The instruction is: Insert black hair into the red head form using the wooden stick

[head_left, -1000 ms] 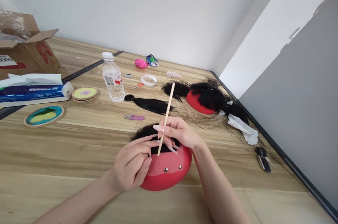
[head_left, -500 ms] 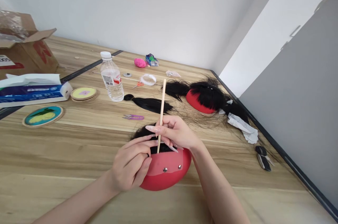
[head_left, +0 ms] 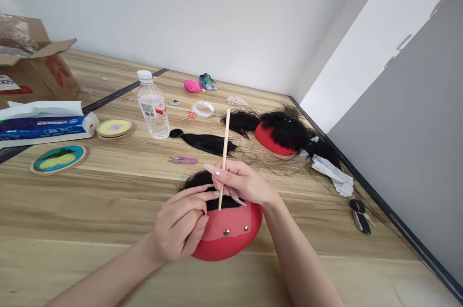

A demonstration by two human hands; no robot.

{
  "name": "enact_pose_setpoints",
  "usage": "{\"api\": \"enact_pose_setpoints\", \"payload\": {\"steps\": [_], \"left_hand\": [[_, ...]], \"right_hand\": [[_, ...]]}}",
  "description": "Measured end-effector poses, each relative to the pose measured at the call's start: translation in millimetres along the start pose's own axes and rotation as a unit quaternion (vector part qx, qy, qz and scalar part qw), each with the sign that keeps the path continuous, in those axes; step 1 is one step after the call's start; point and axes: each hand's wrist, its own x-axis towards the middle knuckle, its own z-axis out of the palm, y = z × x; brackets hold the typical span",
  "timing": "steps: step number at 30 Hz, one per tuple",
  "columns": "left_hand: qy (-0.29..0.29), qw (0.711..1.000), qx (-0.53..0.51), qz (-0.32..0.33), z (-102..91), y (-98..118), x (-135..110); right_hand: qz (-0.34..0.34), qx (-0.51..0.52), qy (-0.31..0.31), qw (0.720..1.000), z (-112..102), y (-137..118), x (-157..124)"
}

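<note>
A red, rounded wig block (head_left: 231, 249) lies in front of me, with pale mesh lace (head_left: 217, 224) fixed to it by metal pins (head_left: 226, 233). Black hair (head_left: 197, 180) covers its far side. My right hand (head_left: 240, 181) is closed around a ventilating needle (head_left: 224, 145) with a slim pale wooden handle, held nearly upright. Its lower end meets the lace at the hair's edge; the hook is too small to see. My left hand (head_left: 181, 222) presses against the block's left side, fingers pinched at the hair beside the needle. Its fingertips partly hide the strands.
Behind the block lie purple thread snips (head_left: 183, 160), a tied hair bundle (head_left: 206, 142) and a water bottle (head_left: 154, 107). Another red block with black hair (head_left: 275, 138) sits to the right. Embroidery hoops (head_left: 60, 159), a tissue pack (head_left: 47, 126) and a cardboard box (head_left: 50, 73) stand left.
My right hand has shifted slightly to the right with the needle, whose lower end sits a little further right along the hair's edge. My left hand and the block stay in place.
</note>
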Motion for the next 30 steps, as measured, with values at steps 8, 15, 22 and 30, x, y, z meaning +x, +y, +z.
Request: {"api": "enact_pose_setpoints", "payload": {"steps": [8, 15, 22, 30], "left_hand": [[0.003, 1.0, 0.008, -0.001, -0.2, -0.2, 0.2], [0.01, 1.0, 0.008, -0.001, -0.2, 1.4, 1.0], [0.008, 1.0, -0.007, 0.007, 0.9, 0.2, 0.2], [0.006, 1.0, -0.01, 0.007, 0.0, -0.4, -1.1]], "right_hand": [[-0.051, 0.042, -0.009, 0.998, 6.4, 9.8, 4.0], [-0.07, -0.038, 0.003, 0.997, 6.4, 11.5, 3.7], [-0.073, -0.05, 0.0, 0.996, 7.8, 3.4, 0.1], [-0.12, -0.123, 0.036, 0.984, 9.4, 5.8, 0.6]]}}
